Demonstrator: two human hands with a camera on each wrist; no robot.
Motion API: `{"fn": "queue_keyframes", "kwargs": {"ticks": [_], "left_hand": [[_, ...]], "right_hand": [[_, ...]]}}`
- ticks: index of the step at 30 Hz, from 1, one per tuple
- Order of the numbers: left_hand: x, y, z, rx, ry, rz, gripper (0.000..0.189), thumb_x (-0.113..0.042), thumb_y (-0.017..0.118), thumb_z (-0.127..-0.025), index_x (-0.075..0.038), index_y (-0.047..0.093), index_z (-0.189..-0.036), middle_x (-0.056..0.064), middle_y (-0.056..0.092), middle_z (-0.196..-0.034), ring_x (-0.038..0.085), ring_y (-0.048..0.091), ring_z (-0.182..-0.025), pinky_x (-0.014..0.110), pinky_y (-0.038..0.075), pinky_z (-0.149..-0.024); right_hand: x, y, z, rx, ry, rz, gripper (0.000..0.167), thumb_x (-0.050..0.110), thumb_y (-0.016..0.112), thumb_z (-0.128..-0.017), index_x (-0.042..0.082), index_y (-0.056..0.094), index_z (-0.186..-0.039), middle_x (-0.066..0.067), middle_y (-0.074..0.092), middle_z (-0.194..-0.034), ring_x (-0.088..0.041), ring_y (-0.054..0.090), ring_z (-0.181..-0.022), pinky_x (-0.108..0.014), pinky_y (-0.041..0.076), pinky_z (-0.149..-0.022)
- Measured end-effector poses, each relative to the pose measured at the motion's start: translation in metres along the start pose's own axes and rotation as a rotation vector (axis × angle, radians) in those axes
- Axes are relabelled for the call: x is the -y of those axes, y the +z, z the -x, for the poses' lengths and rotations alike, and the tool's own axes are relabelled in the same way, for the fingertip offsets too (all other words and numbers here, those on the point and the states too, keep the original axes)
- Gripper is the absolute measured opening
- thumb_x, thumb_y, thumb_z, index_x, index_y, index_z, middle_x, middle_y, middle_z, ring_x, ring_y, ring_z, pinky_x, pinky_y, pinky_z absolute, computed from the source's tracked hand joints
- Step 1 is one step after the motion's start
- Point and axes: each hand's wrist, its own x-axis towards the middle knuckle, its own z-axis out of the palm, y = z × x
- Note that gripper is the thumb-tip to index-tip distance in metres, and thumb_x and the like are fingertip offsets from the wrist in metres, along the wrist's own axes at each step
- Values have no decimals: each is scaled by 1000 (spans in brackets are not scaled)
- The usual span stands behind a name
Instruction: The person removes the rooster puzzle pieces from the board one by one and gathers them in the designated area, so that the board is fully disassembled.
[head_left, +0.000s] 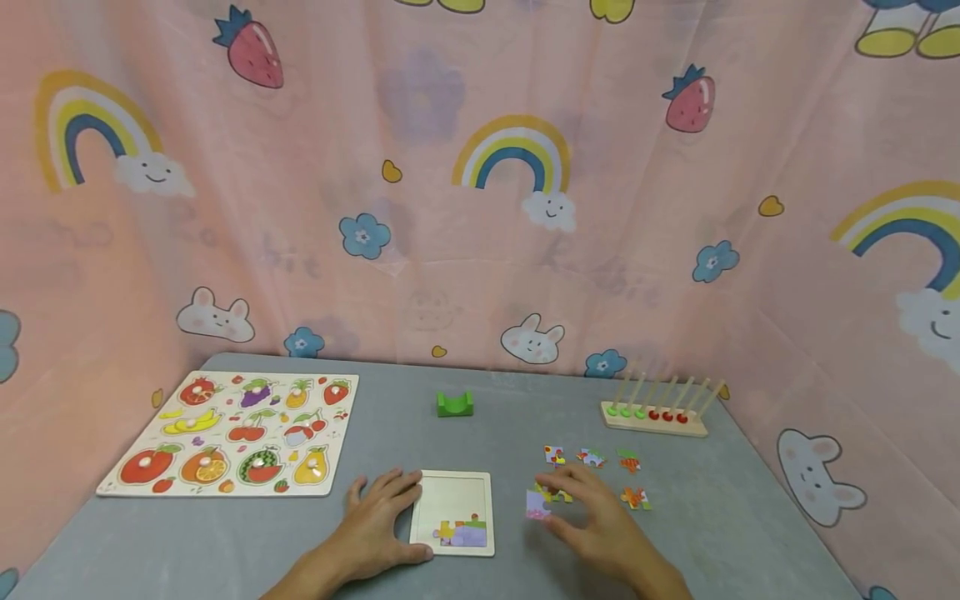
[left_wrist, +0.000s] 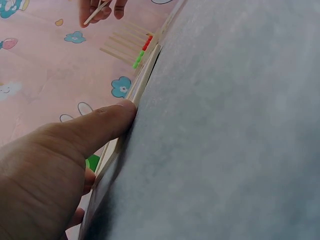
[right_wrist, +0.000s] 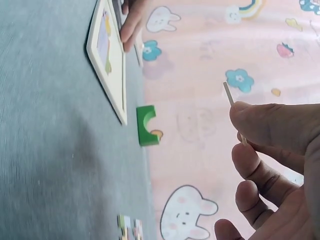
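A pale wooden puzzle tray lies on the grey table, with several joined purple, yellow and green pieces at its lower right. My left hand rests at the tray's left side, fingers extended toward the far corner; the thumb touches the tray's edge. To the right of the tray, my right hand pinches a purple puzzle piece between thumb and fingers. Seen edge-on in the right wrist view, that thin piece is raised above the table. A yellow piece is partly hidden behind this hand.
More loose puzzle pieces lie beyond and right of my right hand. A fruit board lies at the left. A green block with a curved notch stands farther back, and a pegged wooden stand with beads at the back right.
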Motion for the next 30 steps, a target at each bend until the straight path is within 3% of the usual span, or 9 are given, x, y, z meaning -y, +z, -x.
{"fn": "queue_keyframes", "kwargs": {"ticks": [10,13,19,25,27,30], "left_hand": [[-1,0,1,-1,-1,-1,85,-55,80,-70,2,59,-129,8,47,-142,36,32,-134,68,5,-97],[-1,0,0,1,-4,-2,85,-55,79,-70,2,59,-130,8,46,-142,36,32,-134,68,5,-97],[0,-1,0,9,-7,1,86,-56,79,-71,2,58,-131,9,46,-143,37,31,-134,68,4,-97],[0,-1,0,6,-4,-3,85,-56,78,-71,1,58,-131,8,46,-143,37,31,-134,68,5,-97],[0,-1,0,7,-5,-3,85,-56,78,-71,1,58,-130,8,46,-143,37,32,-134,68,5,-97],[0,-1,0,6,-7,-3,85,-56,78,-71,2,58,-130,8,46,-143,37,32,-134,68,5,-97]], "right_hand": [[-23,-10,19,-10,-26,-20,48,3,81,-74,8,65,-119,4,59,-98,-15,52,-87,-30,44,-72],[-28,-12,23,7,8,-21,47,4,81,-76,9,65,-119,7,58,-97,-14,51,-86,-31,44,-70],[-34,-15,30,78,167,-3,44,9,79,-79,9,66,-121,10,59,-101,-16,52,-86,-35,46,-71],[-42,-9,39,126,241,14,42,10,80,-77,11,68,-117,10,59,-104,-11,51,-92,-32,44,-78],[-43,-7,43,136,260,5,40,13,80,-78,13,68,-117,11,58,-105,-10,51,-95,-30,43,-81],[-48,-4,46,141,215,-9,39,12,79,-79,11,67,-117,9,58,-106,-10,52,-96,-28,44,-81]]}}
